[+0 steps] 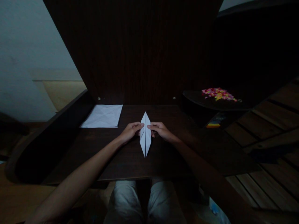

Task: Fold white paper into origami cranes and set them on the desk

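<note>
A white folded paper [145, 137], long and narrow with pointed ends and a slit down its middle, is held upright in view above the dark desk [130, 161]. My left hand [131, 131] pinches its left edge, thumb on the front face and fingers behind. On the opposite edge my right hand [161, 130] grips the same way, its thumb close to the centre slit. The fingers behind the paper are partly hidden. Farther back on the left lies a stack of white paper sheets [102, 116] with crease lines on top.
A raised side shelf [215, 105] on the right carries a pile of small pink, red and yellow pieces [218, 93]. Under it sits a yellow-and-orange edged object [213, 125]. A dark panel [135, 56] closes off the back, and a low side wall [51, 133] borders the left.
</note>
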`<state>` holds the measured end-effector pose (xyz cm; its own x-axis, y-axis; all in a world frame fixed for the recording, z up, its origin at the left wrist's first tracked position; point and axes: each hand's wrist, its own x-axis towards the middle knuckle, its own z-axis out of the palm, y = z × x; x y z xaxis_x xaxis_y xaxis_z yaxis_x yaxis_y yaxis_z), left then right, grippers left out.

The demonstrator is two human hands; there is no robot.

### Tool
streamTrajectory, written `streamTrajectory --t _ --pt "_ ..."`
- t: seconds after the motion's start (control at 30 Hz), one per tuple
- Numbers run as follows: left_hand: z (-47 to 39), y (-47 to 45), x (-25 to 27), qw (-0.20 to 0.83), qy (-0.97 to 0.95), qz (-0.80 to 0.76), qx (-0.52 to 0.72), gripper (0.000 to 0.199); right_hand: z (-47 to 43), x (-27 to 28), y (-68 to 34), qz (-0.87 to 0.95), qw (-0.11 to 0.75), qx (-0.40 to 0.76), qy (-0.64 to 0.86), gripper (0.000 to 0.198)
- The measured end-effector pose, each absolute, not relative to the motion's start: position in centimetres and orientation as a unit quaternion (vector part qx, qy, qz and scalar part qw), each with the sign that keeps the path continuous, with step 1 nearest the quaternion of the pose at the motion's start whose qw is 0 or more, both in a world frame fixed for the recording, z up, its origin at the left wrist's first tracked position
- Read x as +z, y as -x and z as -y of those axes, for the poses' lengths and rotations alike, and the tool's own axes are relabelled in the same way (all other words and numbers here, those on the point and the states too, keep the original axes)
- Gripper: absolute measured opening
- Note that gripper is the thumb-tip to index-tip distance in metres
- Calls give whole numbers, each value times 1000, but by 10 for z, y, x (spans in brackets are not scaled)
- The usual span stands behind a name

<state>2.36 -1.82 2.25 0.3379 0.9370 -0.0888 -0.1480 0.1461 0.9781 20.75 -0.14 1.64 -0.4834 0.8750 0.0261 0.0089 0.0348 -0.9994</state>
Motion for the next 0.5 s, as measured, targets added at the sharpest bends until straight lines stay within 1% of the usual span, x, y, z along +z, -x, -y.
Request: streamTrajectory --t 0.17,0.3,0.5 --pt "17 -22 20 610 -533 -400 429 33 1 17 -207 624 370 587 360 31" --pt "17 -22 20 611 -536 -391 432 33 0 18 -206 618 412 562 364 29" --pt "16 -21 20 610 -541 -393 426 44 -5 11 -206 609 441 539 380 30"
